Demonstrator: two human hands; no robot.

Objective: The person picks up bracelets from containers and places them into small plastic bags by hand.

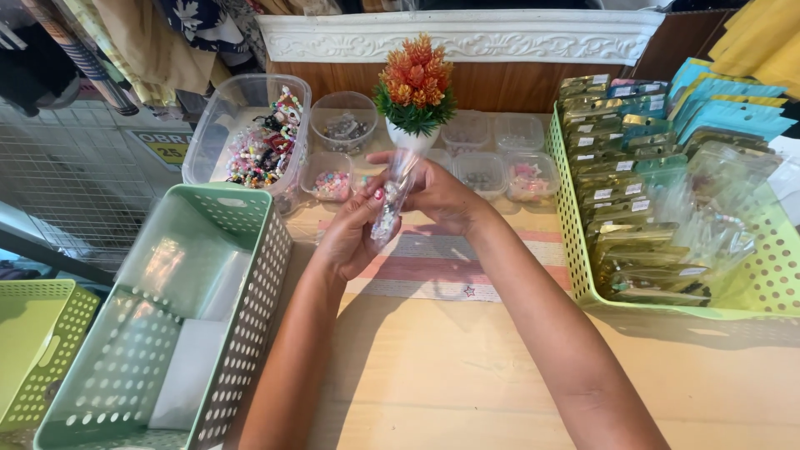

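A small clear plastic bag (392, 200) with beaded pieces inside is held upright between both hands, above the wooden table. My left hand (350, 233) pinches its lower part with thumb and fingers. My right hand (437, 196) grips its upper part from the right. Just behind the hands stands a small white pot with an orange and green artificial plant (415, 87).
A pale green perforated basket (250, 275) with clear bags sits at the left. A green basket (575, 242) full of packaged items fills the right. Clear tubs of beads (258, 133) and small containers (333, 179) line the back. A striped mat (467, 267) lies under the hands.
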